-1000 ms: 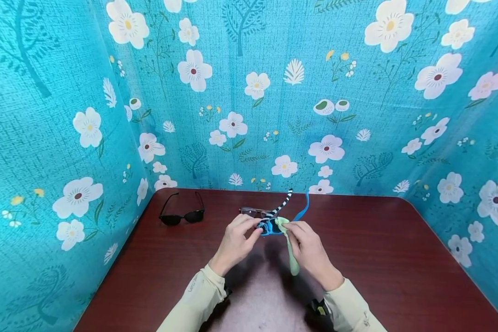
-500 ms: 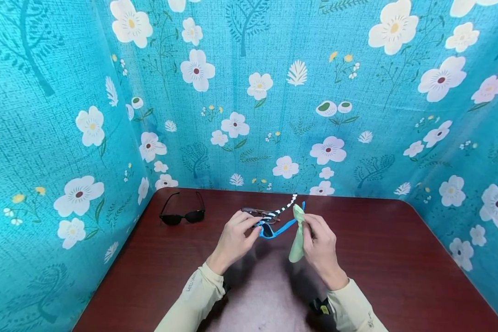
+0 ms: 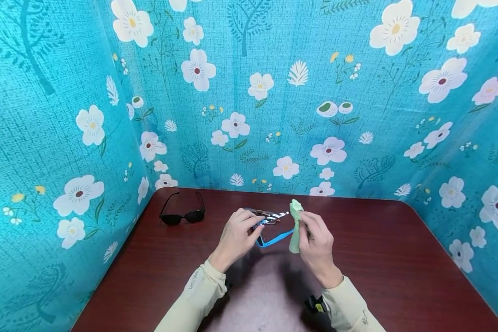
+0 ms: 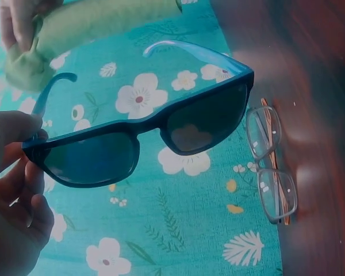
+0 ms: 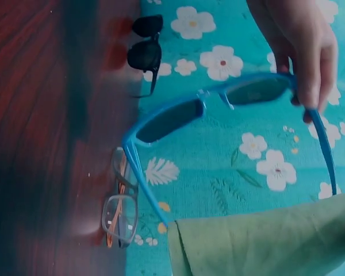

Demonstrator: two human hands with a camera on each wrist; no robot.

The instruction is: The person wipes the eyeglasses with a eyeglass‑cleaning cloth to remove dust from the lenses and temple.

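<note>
Blue-framed sunglasses (image 4: 103, 158) with dark lenses are held above the table by my left hand (image 3: 237, 237). In the left wrist view its thumb and fingers pinch them at one hinge corner. One temple is plain blue (image 3: 280, 238); the other shows black and white stripes (image 3: 277, 216) in the head view. My right hand (image 3: 317, 244) grips a bunched light green cloth (image 3: 294, 240) just right of the sunglasses. In the right wrist view the cloth (image 5: 259, 238) overlaps the ends of the temples; whether it touches them I cannot tell.
Clear-lens eyeglasses (image 4: 269, 167) lie on the table behind the left hand, partly covered in the head view. Black sunglasses (image 3: 182, 217) rest at the table's back left with temples unfolded. A blue flowered curtain (image 3: 232, 92) surrounds the dark red table (image 3: 377, 258).
My right hand has drawn the cloth off the lens, away to the right and up toward the temple tips. The sunglasses have tilted in my left hand, lenses less visible from above.
</note>
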